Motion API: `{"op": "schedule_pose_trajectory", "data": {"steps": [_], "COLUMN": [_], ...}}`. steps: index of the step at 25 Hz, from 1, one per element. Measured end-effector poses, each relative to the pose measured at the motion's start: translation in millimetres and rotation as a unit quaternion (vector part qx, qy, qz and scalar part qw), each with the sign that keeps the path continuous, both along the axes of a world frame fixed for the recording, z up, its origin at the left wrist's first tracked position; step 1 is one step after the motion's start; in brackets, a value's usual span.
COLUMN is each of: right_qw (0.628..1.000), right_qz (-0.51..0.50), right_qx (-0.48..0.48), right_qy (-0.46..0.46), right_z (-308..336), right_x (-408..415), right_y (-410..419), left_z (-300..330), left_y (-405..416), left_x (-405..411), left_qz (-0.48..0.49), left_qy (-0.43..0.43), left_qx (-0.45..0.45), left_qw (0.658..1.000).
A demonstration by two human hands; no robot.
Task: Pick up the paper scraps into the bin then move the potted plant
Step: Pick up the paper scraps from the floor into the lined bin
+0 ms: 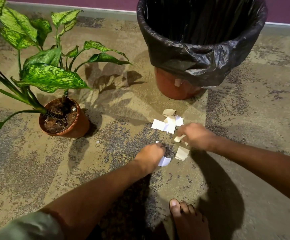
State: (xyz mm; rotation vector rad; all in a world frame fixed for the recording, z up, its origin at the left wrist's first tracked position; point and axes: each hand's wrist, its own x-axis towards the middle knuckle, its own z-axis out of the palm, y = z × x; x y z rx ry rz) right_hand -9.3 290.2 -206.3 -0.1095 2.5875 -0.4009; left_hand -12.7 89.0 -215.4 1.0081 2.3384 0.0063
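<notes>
From the head view, both hands are down at the floor [106,153] among the paper scraps. The left hand [150,154] is curled closed around a white scrap [165,161] that pokes out under its fingers. The right hand [195,135] pinches a cream scrap [178,138] at its fingertips. A loose cream scrap [182,153] lies between the two hands, just below the right one. The main pile [167,122] sits just beyond the right hand, touching distance from its knuckles, so the right hand is nearer. The bin [201,66] stands farther ahead of that hand. The potted plant [64,116] is well off to the left hand's outer side.
</notes>
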Motion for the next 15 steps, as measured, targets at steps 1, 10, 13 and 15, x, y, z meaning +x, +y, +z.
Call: {"op": "schedule_pose_trajectory", "data": {"steps": [1, 10, 13, 15], "right_qw": [1.0, 1.0, 0.999, 0.998], "right_qz": [-0.021, -0.014, 0.017, 0.031], "right_qx": [-0.006, -0.005, 0.016, 0.018], "right_qy": [0.015, 0.015, 0.04, 0.053], "right_z": [-1, -21, -25, -25], "right_x": [-3, 7, 12, 13], "right_y": [4, 12, 12, 13], "left_z": [1, -13, -14, -16], "left_y": [-2, -12, -14, -16], "left_x": [-4, -18, -19, -20], "left_qz": [0.007, 0.025, 0.031, 0.037], "left_qy": [-0.001, 0.028, 0.033, 0.031], "left_qx": [0.002, -0.025, 0.007, 0.023], "left_qw": [1.0, 0.999, 0.999, 0.999]}}
